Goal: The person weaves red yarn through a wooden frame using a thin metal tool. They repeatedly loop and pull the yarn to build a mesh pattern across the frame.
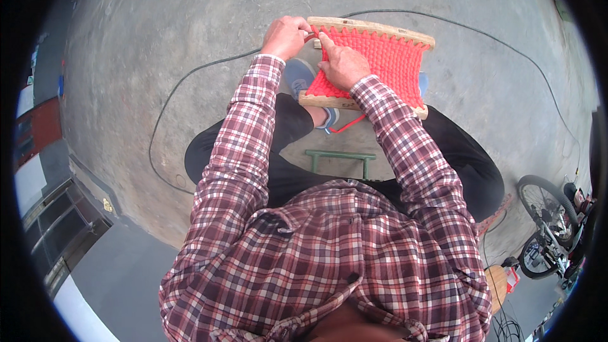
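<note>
A small wooden frame with a woven red cord seat point(380, 57) is in front of me, its pale wooden rails point(373, 27) along the far and near sides. At its far left corner my left hand point(285, 37) is closed, pinching what looks like a thin strand of red cord at the edge. My right hand point(345, 64) lies over the left part of the weave. Its index finger stretches to the same corner and touches the cord there, thumb apart. A loose red cord tail point(348, 125) hangs below the near rail.
My shoes point(299, 76) are beneath and beside the frame. A green metal bar stand point(339, 154) is between my legs. A dark cable point(171, 98) curves over the concrete floor point(190, 19). At the lower right is a bicycle point(548, 228); a window point(60, 221) is at the left.
</note>
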### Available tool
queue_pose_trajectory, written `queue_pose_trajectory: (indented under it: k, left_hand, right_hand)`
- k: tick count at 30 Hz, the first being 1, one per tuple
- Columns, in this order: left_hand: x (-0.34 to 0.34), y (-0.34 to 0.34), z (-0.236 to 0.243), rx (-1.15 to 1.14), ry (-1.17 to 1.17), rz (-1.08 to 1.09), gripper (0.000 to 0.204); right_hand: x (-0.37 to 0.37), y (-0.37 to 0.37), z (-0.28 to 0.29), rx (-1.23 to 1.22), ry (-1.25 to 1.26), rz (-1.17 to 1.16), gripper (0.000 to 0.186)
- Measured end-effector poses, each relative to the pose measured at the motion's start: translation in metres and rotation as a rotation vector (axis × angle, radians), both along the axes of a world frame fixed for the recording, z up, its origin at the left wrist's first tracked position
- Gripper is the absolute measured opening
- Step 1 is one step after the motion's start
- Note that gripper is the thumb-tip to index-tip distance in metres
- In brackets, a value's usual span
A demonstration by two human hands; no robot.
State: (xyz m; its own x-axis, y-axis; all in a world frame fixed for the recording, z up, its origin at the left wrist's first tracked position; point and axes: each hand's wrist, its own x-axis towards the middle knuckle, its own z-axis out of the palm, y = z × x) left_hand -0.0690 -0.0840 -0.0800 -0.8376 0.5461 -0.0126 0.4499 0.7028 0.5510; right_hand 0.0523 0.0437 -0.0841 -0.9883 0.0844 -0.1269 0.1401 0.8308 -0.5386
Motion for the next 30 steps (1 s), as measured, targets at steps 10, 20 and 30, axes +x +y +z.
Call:
queue_pose_trajectory:
  k: [10, 20, 30]
  left_hand:
    - [0.008, 0.010, 0.016, -0.212, 0.170, -0.114, 0.012]
    - [-0.009, -0.018, -0.009, 0.128, -0.265, 0.060, 0.017]
    - [-0.002, -0.016, 0.002, 0.124, -0.153, -0.045, 0.015]
  right_hand:
    - [0.006, 0.002, -0.004, -0.098, 0.042, -0.055, 0.061]
    - [0.005, -0.007, 0.000, -0.305, 0.208, 0.001, 0.074]
    - [0.013, -0.012, 0.019, -0.982, -0.268, -0.159, 0.076]
